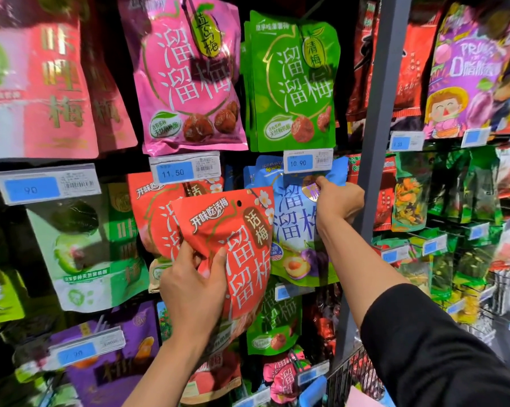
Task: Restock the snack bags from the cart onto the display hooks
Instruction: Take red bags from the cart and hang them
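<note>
The red bag (pixel 236 254) was off its hook, tilted in front of the display, with its hang hole near the top edge pointing at nothing I could see. My left hand (pixel 193 284) gripped it at the lower left, thumb curled over the front and fingers behind. My right hand (pixel 337 201) was pinching the top of the blue bag (pixel 295 227) hanging just beside it, right under the 10.90 price tag (pixel 308 161).

I judged the main risk to be aim: I could not make out the hook for the red row (pixel 154 212), hidden behind the 11.50 price tag (pixel 184 168), so the hole could miss the tip and the bag could crumple or slip. A one-handed grip so low on the bag left the top floppy, which would make threading harder. Pulling on the blue bag might also drag it off its own hook. The cart (pixel 350 374) sat low at the right, near my sleeve (pixel 430 348).
</note>
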{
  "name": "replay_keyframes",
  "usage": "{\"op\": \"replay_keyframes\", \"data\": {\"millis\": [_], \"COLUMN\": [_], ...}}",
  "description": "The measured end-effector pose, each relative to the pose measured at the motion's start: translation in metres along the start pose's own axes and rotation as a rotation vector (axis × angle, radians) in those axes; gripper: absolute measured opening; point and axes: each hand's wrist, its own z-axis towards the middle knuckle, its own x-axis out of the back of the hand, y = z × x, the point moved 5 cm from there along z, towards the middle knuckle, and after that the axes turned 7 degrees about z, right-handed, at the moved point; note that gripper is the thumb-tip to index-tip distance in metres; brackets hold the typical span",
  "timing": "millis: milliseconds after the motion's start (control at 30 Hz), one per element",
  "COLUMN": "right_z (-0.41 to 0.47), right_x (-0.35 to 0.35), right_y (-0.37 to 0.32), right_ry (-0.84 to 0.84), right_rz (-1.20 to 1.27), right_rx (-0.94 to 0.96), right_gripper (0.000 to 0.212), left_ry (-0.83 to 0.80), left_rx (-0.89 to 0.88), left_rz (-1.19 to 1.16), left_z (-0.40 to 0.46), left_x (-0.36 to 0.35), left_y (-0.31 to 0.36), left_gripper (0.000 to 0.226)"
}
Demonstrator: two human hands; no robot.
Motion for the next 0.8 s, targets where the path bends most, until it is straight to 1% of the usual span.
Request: {"op": "replay_keyframes", "data": {"millis": [233, 367, 467, 667, 800], "right_z": [0.002, 0.002, 0.004, 0.015, 0.013], "right_x": [0.007, 0.002, 0.001, 0.003, 0.001], "right_y": [0.009, 0.005, 0.004, 0.015, 0.023], "right_ry": [0.007, -0.002, -0.006, 0.029, 0.015], "right_rz": [-0.075, -0.054, -0.038, 0.003, 0.027], "right_rx": [0.015, 0.036, 0.039, 0.003, 0.008], "right_gripper": [0.037, 0.037, 0.039, 0.037, 0.033], "left_ry": [-0.017, -0.032, -0.018, -0.023, -0.022], "left_rx": [-0.007, 0.043, 0.075, 0.065, 0.073], "left_rz": [-0.014, -0.019, -0.004, -0.005, -0.012], "left_z": [0.007, 0.016, 0.022, 0.023, 0.018], "left_x": [-0.016, -0.029, -0.035, -0.041, -0.044], "left_y": [0.009, 0.009, 0.01, 0.013, 0.005], "left_gripper": [0.023, 0.027, 0.022, 0.021, 0.023]}}
